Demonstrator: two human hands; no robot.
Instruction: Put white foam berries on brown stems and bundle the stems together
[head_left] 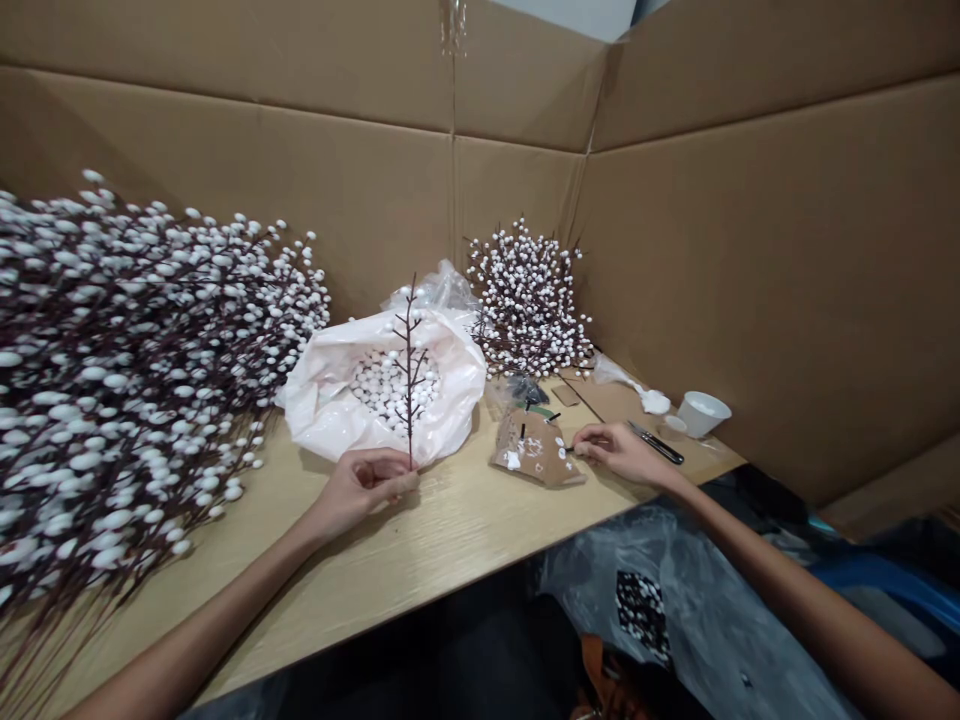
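Observation:
My left hand [367, 482] is closed in a pinch round the lower end of a bare brown artificial twig [409, 375], which stands upright with short side branches. Behind the twig lies an open white plastic bag [319, 405] full of small white berries [375, 385]. To the right, my right hand [619, 452] pinches a small dark stick [568, 448] at the edge of a piece of cardboard [536, 465]. White glue-like blobs and several short black sticks are on that cardboard. Its tip touches or nearly touches the cardboard; which, I cannot tell.
A large heap of white-berried branches [150, 330] covers the table's left side. Another bundle [529, 300] stands at the back. On the right are a white plastic cup [703, 413], a black-handled cutter [656, 443] and a bag with white paste [654, 401]. Cardboard walls [337, 180] enclose the table [420, 560].

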